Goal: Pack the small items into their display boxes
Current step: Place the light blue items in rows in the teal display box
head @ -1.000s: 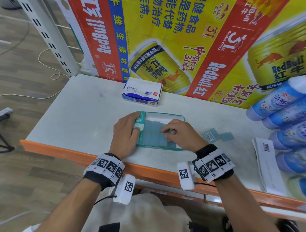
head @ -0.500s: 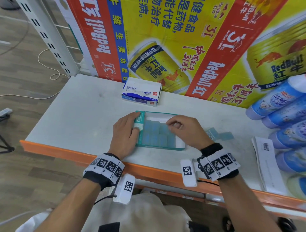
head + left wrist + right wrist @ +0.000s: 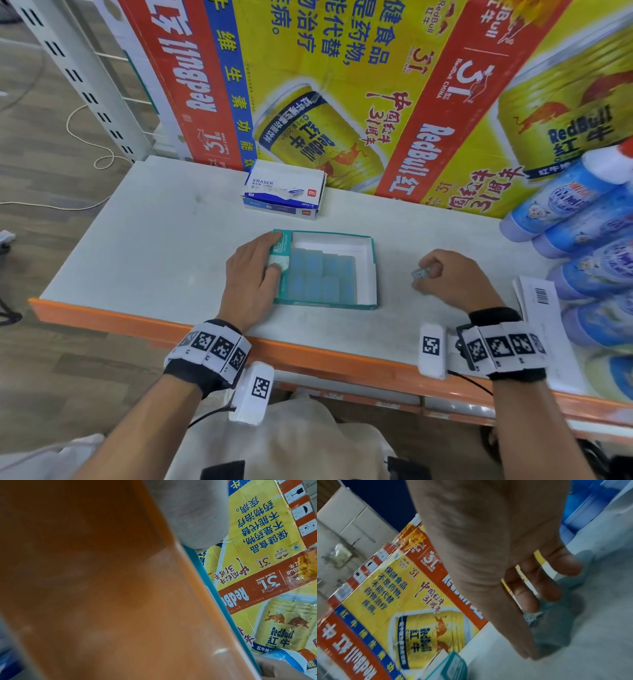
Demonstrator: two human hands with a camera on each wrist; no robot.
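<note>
Head view, right hand [image 3: 455, 281] seemingly pinching eraser [image 3: 420, 273]

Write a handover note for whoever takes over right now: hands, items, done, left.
Left hand: rests on the left wall of the teal box, steadying it; fingers fairly straight.
Right hand: on the shelf right of the box, pinching a small eraser.
Done: box holds rows of blue erasers across its left and middle.
Left: the right strip and the far edge of the box show bare white floor. Place the held eraser there. Any other loose erasers are hidden by the hand.
The white eraser box at the back is closed, untouched.
</note>
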